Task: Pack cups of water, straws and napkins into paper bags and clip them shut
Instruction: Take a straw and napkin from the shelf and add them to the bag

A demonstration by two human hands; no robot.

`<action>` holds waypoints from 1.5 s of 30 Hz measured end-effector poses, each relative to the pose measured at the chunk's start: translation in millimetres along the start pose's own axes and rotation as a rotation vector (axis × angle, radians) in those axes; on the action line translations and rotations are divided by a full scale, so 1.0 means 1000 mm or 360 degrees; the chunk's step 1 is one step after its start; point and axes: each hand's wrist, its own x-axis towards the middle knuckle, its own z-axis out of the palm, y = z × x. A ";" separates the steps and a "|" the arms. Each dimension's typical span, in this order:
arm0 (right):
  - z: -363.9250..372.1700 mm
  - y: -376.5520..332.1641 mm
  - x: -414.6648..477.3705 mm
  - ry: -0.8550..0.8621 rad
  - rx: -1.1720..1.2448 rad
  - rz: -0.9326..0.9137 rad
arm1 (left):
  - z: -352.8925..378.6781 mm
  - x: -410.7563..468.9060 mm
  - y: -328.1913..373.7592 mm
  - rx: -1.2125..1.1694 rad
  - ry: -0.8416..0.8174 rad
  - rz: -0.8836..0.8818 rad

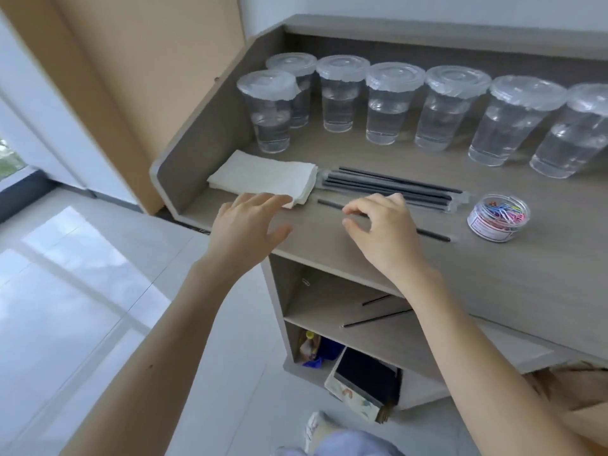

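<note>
Left hand (245, 225) spread beside napkins (263, 179), right hand (381, 232) curled over 1 loose straw (329, 204), grip unclear

You have bare desk (543, 274) in front of and right of the paper-clip tub (498, 217). Behind the tub, lidded cups (391, 103) line the back; left of it lie the straw pack (391, 189), a loose straw (434, 234) and napkins (263, 176).
</note>
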 end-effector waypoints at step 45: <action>0.043 -0.033 0.042 0.0009 -0.0436 0.0430 | 0.024 0.101 -0.090 -0.0628 -0.0074 0.0895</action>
